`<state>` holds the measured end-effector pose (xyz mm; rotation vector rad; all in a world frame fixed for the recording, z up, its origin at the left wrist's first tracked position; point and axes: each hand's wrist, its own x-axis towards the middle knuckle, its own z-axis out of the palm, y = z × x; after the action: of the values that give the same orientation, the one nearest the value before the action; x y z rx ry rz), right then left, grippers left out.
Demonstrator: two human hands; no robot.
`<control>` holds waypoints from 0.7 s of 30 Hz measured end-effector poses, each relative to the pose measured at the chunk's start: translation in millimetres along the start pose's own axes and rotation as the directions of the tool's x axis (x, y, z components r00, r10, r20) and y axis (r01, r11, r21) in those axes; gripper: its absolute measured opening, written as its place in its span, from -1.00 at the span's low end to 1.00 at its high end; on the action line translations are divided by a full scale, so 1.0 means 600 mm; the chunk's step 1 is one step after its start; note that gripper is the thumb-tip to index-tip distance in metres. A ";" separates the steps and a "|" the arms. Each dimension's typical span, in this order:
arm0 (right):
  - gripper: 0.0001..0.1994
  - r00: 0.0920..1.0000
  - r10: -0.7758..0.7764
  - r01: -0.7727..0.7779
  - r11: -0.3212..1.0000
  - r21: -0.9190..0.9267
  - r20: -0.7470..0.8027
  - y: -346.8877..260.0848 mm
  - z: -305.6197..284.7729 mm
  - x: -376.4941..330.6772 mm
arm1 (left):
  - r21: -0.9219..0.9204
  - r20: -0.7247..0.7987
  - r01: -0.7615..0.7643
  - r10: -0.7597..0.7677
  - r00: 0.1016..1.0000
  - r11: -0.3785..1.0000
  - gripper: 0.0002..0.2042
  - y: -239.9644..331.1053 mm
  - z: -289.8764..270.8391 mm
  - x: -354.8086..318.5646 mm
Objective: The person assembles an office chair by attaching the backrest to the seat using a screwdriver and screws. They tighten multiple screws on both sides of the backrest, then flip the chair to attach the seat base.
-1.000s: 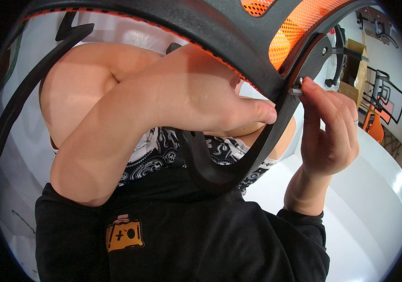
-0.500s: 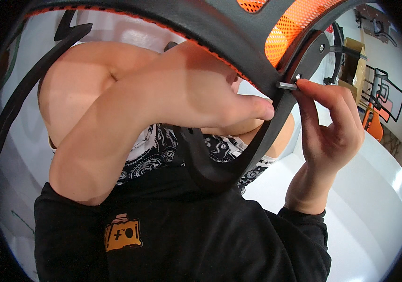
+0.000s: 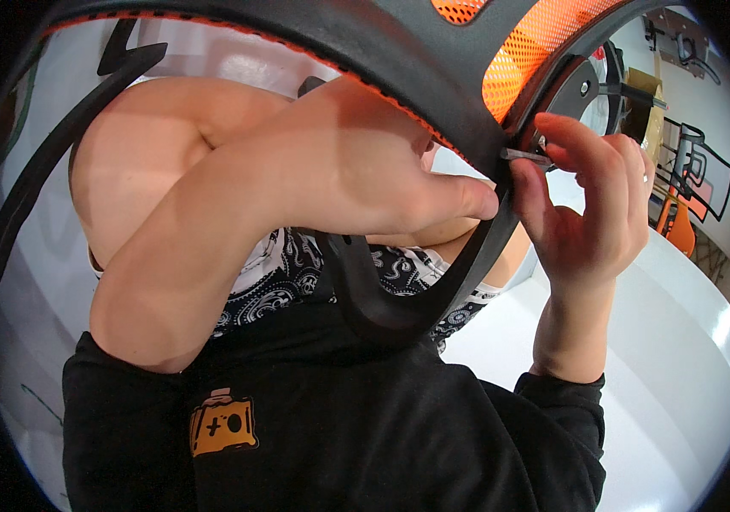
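Prob. mid-turn on a fastener: a metal key (image 3: 525, 158) sits at the joint where the armrest (image 3: 454, 286) meets the chair back (image 3: 382, 68) (black frame, orange mesh (image 3: 523, 64)). R hand (image 3: 591, 188) is curled round the key, index lifted off, thumb just under it; can't tell if it's actually pinched. L hand (image 3: 382, 179) has its thumb on the armrest's edge; its other fingers are mostly hidden, so can't say how tight. I'd say the next move calls for a firm regrip on the key w/ the armrest held steady.

Armrest loops down over the lap, by the patterned shorts (image 3: 275, 277). Second arm (image 3: 45, 162), also black, is off to the L. Pale, shiny surface (image 3: 663, 375) to the R; bkgd. has a cardboard box (image 3: 653, 132) & a wall w/ an orange-and-black chair shape, real or printed, can't tell.
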<state>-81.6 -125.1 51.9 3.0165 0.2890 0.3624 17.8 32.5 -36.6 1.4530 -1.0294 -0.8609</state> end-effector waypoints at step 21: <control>-0.85 0.988 -0.117 0.111 0.992 0.057 0.099 0.020 -0.001 0.021 | -0.134 0.088 0.164 -0.153 0.984 0.977 -0.69 0.009 -0.002 0.000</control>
<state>-67.6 -134.4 56.6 3.0380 0.4668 0.1928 18.2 33.0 -31.0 1.4041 -0.8983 -1.0913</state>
